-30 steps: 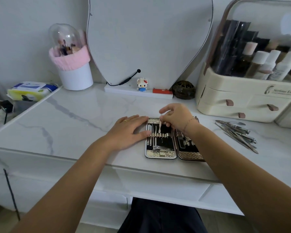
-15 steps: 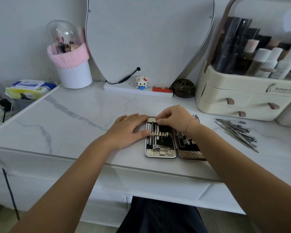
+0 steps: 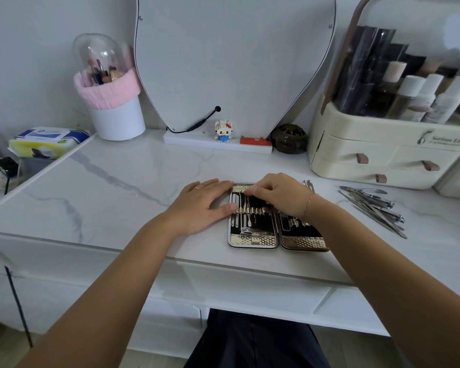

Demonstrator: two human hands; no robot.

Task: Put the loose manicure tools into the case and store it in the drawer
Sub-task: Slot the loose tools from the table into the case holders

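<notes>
Marble-patterned white bench [image 3: 117, 181], head view. Manicure case [image 3: 252, 237] lies open near the front edge, its two gold-trimmed halves side by side with the hinge between them. Long axis runs from the person toward the mirror [image 3: 234, 62]. In the left half, slotted tools [image 3: 236, 201] lie lengthwise under a gold band [image 3: 252, 210] of loops that crosses the half. The right half is partly hidden by the forearm.

Left hand [image 3: 202, 205] rests flat on the bench just left of the case. Fingers straight and close together, fingertips touching the case's left rim near the band. Ring [image 3: 196, 188] on one finger.

Right hand [image 3: 279, 193] is over the far end of the case. Fingers curled down onto the tops of the slotted tools, thumb tip at the far edge of the left half. Whether it pinches a tool: cannot tell.

Loose tools [image 3: 375, 208] are heaped on the bench right of the case, apart from both hands. Their long axes slant from far-left to near-right, roughly parallel. Two more steel tips [image 3: 310, 185] show just beyond the right wrist.

Cream organiser [image 3: 356, 144] with small drawers stands behind the heap.
</notes>
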